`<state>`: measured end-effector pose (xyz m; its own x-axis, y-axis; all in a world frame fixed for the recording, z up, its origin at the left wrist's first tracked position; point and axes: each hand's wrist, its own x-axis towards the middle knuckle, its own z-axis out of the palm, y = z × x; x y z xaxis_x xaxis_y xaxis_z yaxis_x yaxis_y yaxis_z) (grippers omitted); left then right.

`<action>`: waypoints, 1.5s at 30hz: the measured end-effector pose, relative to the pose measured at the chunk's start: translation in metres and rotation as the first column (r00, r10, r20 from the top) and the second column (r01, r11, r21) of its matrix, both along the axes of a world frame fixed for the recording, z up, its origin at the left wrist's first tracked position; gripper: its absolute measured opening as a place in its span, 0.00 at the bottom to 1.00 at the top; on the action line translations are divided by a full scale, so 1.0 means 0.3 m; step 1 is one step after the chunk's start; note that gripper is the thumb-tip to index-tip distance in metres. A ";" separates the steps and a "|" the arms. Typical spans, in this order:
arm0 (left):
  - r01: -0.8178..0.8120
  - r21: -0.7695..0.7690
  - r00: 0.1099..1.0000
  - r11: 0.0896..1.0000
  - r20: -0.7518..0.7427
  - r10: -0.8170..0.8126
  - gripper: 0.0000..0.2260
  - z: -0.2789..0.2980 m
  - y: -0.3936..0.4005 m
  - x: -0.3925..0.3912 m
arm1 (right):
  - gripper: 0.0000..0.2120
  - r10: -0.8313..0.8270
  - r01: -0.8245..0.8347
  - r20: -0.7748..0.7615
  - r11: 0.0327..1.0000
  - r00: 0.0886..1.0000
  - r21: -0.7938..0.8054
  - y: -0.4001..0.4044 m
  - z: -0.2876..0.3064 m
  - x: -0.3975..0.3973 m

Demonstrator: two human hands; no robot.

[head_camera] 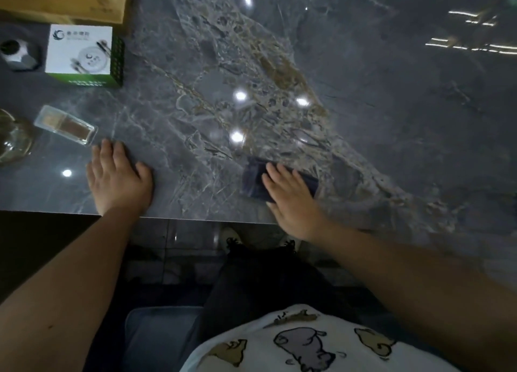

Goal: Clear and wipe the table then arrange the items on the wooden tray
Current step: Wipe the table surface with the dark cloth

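Cloth point(253, 176) under right hand point(293, 201)

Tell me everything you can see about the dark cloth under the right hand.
The dark cloth is a small navy-looking pad, apparently folded into a rough rectangle, soft fabric by its look. It lies flat on the grey marble table near the front edge. The right hand presses on it, palm down with fingers spread, and covers its middle; the left and right ends show.

home: marble table point(363, 92), sofa cushion point(159, 335)
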<state>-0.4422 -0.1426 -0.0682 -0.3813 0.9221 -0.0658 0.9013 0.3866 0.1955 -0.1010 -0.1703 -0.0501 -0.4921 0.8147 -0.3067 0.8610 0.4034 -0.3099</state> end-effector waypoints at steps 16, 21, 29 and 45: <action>0.021 0.056 1.000 0.998 0.018 -0.022 0.28 -0.020 -0.004 -0.010 | 0.10 -0.803 0.814 -0.552 0.465 0.223 -0.348 0.342 0.253 0.459; 0.011 0.065 1.000 0.998 -0.005 -0.011 0.28 -0.021 0.002 -0.007 | 0.25 -0.618 0.622 -0.070 0.781 0.783 0.063 0.537 0.073 0.630; 0.038 -0.074 0.999 0.997 -0.028 -0.040 0.30 -0.005 0.009 0.005 | 0.27 -0.279 0.267 0.114 0.957 0.953 0.109 0.156 -0.015 0.320; -0.056 -0.066 0.998 0.996 0.027 0.058 0.30 -0.016 0.004 0.042 | 0.07 -0.900 0.708 -0.409 0.189 -0.152 -0.680 0.074 0.242 0.515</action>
